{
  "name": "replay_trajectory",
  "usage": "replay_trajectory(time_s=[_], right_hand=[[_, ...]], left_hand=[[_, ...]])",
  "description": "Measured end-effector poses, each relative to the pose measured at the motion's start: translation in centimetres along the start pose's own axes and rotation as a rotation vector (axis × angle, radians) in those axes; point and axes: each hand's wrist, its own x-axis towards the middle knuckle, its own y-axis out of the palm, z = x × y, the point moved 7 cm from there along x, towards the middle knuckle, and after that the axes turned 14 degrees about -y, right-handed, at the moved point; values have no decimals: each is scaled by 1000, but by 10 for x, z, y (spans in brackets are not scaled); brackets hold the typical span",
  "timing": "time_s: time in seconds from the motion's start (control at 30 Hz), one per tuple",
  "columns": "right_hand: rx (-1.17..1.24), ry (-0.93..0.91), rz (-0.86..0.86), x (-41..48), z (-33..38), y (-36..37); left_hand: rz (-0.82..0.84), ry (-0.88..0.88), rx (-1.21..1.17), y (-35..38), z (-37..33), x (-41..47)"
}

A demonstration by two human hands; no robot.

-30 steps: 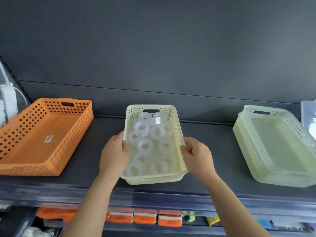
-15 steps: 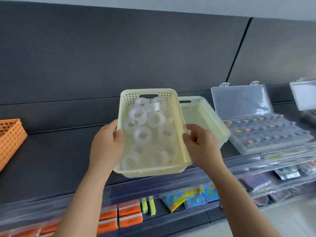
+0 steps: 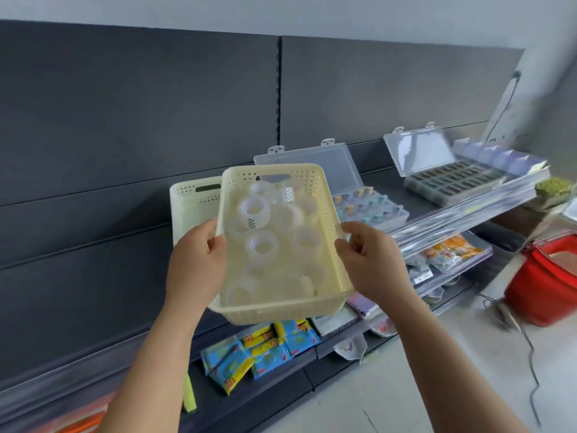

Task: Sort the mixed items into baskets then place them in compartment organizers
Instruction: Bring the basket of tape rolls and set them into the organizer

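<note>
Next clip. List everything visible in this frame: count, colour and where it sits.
held basket: one, cream, lifted in front of the shelf, tilted.
tape rolls: roughly ten, clear, loose inside the held basket.
second basket: one, cream, on the shelf behind the held one.
near organizer: one, clear, lid open, on the shelf right of the baskets, pastel pieces in its compartments.
far organizer: one, clear, lid open, farther right on the shelf, dark contents.
packets: several, blue and yellow, lower shelf.
red bin: one, on the floor at right.
cable: one, dark, on the floor by the bin.
left hand: grips the held basket's left rim.
right hand: grips its right rim.
</note>
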Motion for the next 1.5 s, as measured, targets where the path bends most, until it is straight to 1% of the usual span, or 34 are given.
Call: replay_trajectory(time_s=[0.23, 0.73, 0.9, 1.0, 1.17, 1.37, 1.5], right_hand=[[-73, 108, -75, 1, -81, -53], [-147, 277, -221, 73, -273, -141], [-172, 310, -240, 89, -335, -171], [-185, 329, -256, 98, -378, -192], [-211, 333, -267, 116, -454, -235], [-234, 297, -222, 147, -537, -288], [-240, 304, -189, 167, -591, -313]], left_hand=[[130, 108, 10, 93, -63, 8], [261, 236, -64, 311, -190, 77], [327, 266, -61, 381, -234, 90], [332, 282, -47, 426, -260, 93], [365, 261, -79, 504, -305, 90], [390, 192, -123, 590, -354, 84], [393, 169, -94, 638, -388, 87]])
